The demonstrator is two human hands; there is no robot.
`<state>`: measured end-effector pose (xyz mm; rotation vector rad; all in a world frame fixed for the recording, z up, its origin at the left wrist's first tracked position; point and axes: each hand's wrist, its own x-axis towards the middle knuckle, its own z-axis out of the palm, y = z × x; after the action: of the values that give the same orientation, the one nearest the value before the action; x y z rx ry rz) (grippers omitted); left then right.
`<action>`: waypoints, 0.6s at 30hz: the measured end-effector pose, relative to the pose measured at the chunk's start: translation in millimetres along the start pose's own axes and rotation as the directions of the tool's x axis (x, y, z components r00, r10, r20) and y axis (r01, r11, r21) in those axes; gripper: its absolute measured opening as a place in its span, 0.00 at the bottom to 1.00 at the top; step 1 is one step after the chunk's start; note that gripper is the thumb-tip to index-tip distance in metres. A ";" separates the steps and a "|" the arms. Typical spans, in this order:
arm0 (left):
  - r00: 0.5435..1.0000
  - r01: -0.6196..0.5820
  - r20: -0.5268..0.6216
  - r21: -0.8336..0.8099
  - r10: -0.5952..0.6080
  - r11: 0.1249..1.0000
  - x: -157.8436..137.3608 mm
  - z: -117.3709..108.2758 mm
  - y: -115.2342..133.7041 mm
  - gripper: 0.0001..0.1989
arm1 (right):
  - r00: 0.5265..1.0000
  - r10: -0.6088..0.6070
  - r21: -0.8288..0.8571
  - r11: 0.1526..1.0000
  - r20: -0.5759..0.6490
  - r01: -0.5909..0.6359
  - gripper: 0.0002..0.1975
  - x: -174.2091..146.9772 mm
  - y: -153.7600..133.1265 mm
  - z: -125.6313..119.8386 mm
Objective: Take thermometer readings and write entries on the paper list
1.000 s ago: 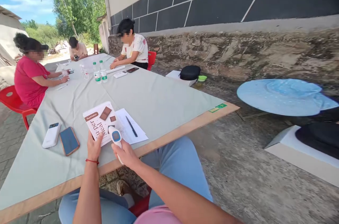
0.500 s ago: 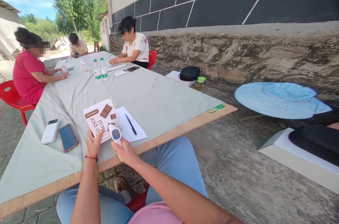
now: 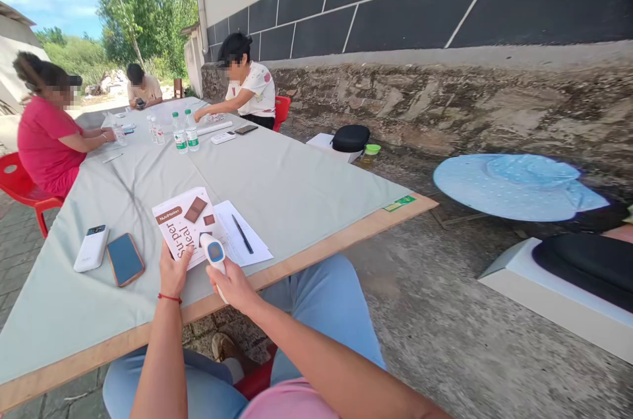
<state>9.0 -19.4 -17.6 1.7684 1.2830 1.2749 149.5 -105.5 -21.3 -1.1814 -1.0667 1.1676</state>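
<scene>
My left hand (image 3: 174, 268) grips the lower edge of a white packet (image 3: 179, 214) printed with brown chocolate pieces and the words "Su-per Meal". In my right hand (image 3: 234, 284) is a white infrared thermometer (image 3: 216, 254) with a blue-framed screen, its head close to the packet's lower right corner. Whether the two touch I cannot tell. Just right of the packet, a sheet of paper (image 3: 257, 257) lies on the table with a black pen (image 3: 242, 234) across it. Left of my left hand are a phone (image 3: 125, 259) and a white power bank (image 3: 91, 248).
Two green-capped water bottles (image 3: 191, 130) stand farther along the cloth-covered table (image 3: 297, 188). Several people sit around it, one in a red top (image 3: 49, 135). To the right, a light-blue hat (image 3: 514, 188) and a white box (image 3: 524, 287) with a black case are near the wall.
The view shifts slightly. The person in white at the far right side reaches farther over the table. My hands keep their hold on the packet and the thermometer.
</scene>
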 end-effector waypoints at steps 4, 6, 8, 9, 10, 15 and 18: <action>0.996 -0.079 -0.023 0.094 0.081 0.992 -1.5 0.3 1.9 0.26 | 0.999 0.034 0.007 0.999 -0.006 -0.034 0.10 -0.6 -3.3 -0.5; 0.997 -0.069 -0.022 0.105 0.071 0.992 -2.6 -0.2 2.6 0.25 | 0.998 0.059 0.017 0.998 0.004 -0.059 0.10 -1.0 -5.1 -2.4; 0.998 -0.052 -0.037 0.092 0.056 0.994 -3.6 -0.8 1.6 0.23 | 0.998 0.069 0.025 0.997 -0.009 -0.068 0.11 -1.7 -7.9 -6.2; 0.997 -0.044 -0.062 0.086 0.050 0.995 -3.7 -1.0 0.2 0.23 | 0.998 0.058 0.023 0.998 -0.033 -0.058 0.11 -2.2 -10.1 -8.9; 0.994 -0.037 -0.100 0.085 0.046 0.996 -3.6 -1.1 -1.8 0.23 | 0.997 0.038 0.017 0.999 -0.061 -0.037 0.10 -3.0 -13.1 -12.1; 0.953 -0.056 -0.291 0.100 0.083 0.993 1.4 -2.1 -19.5 0.29 | 0.992 -0.085 -0.031 0.996 -0.095 0.083 0.08 -14.1 -40.5 -29.4; 0.924 -0.055 -0.364 0.173 0.116 0.983 5.6 -3.2 -32.4 0.34 | 0.988 -0.141 -0.050 0.989 -0.056 0.138 0.09 -26.3 -59.9 -35.1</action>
<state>-5.1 -3.0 -42.6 1.7616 1.5683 1.6598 187.1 -136.3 34.9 -1.1510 -1.1177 0.9985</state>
